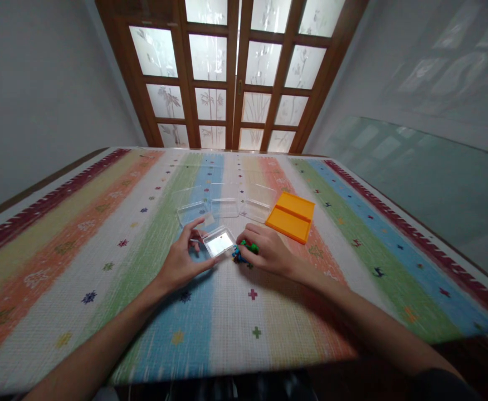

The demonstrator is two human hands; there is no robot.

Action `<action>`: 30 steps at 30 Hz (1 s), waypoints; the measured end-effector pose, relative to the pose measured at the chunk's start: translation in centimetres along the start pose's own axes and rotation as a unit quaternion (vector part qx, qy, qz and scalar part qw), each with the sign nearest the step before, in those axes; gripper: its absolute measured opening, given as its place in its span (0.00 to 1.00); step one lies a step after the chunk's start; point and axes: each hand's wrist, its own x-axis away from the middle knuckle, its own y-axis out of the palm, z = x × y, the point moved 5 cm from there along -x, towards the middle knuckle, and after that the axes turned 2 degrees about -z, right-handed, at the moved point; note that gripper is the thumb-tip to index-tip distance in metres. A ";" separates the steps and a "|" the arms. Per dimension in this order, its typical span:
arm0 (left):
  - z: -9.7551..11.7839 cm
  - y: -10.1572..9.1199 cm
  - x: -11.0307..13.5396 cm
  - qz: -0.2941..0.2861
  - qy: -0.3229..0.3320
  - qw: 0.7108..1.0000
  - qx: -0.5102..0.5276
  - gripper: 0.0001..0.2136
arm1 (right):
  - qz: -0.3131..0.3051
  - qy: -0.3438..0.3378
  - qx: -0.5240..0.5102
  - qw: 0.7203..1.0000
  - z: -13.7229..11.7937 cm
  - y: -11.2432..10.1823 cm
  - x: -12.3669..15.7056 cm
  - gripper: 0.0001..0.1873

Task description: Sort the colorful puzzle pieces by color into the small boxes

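Note:
My left hand [182,257] grips a small clear plastic box [219,243] by its left side, thumb along the near edge and fingers behind. The box is tilted, and light glares off its inside. Close by on the right, my right hand [269,249] has its fingers closed around a cluster of small green pieces [250,246] and blue pieces [238,254]. Some of these stick out under the fingers, beside the box's right edge. They are too small to name, and my fingers hide part of them.
Beyond my hands several open clear boxes stand in a row: one on the left [191,211], one in the middle [224,208], one on the right [257,210]. An open orange case [291,217] lies right of them. A striped cloth [144,256] covers the table; paned doors [238,78] stand behind.

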 end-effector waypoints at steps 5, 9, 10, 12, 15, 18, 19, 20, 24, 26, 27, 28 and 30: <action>0.0 -0.2 -0.1 0.005 -0.012 1.000 -0.018 0.41 | -0.070 0.020 0.021 0.997 -0.2 2.3 1.3 0.08; 0.1 0.0 0.0 0.001 -0.021 0.999 -0.028 0.41 | -0.099 0.023 0.061 0.993 -0.6 3.7 1.5 0.09; 0.1 0.0 0.0 0.000 -0.021 0.999 -0.029 0.41 | -0.100 0.019 0.071 0.992 -0.7 3.9 1.4 0.09; 0.1 0.0 0.0 0.002 -0.020 0.999 -0.028 0.41 | -0.099 0.015 0.087 0.991 -0.9 4.1 1.3 0.09; 0.2 0.0 0.0 0.005 -0.013 0.999 -0.031 0.40 | -0.094 0.023 0.098 0.990 -0.8 4.2 1.3 0.09; 0.2 0.0 0.0 0.004 -0.005 0.999 -0.041 0.40 | -0.088 0.026 0.087 0.992 -0.8 4.0 1.3 0.10; 0.2 0.0 0.0 0.004 -0.002 0.999 -0.045 0.40 | -0.088 0.027 0.081 0.992 -0.7 4.0 1.3 0.10; 0.2 0.1 0.0 0.003 0.001 0.999 -0.050 0.40 | -0.089 0.029 0.076 0.993 -0.7 4.0 1.3 0.10; 0.3 0.2 0.1 0.005 0.018 0.997 -0.068 0.39 | -0.095 0.039 0.072 0.992 -0.6 4.0 1.1 0.09; 0.3 0.3 0.2 0.003 0.026 0.997 -0.075 0.38 | -0.097 0.042 0.074 0.992 -0.6 4.0 1.1 0.08; 0.3 0.3 0.2 0.001 0.029 0.997 -0.077 0.38 | -0.100 0.043 0.075 0.991 -0.6 4.0 1.1 0.08; 0.3 0.4 0.2 0.000 0.033 0.996 -0.080 0.38 | -0.102 0.045 0.076 0.991 -0.6 3.9 1.1 0.09; 0.3 0.4 0.2 -0.002 0.042 0.995 -0.088 0.37 | -0.106 0.050 0.078 0.990 -0.6 3.8 1.1 0.09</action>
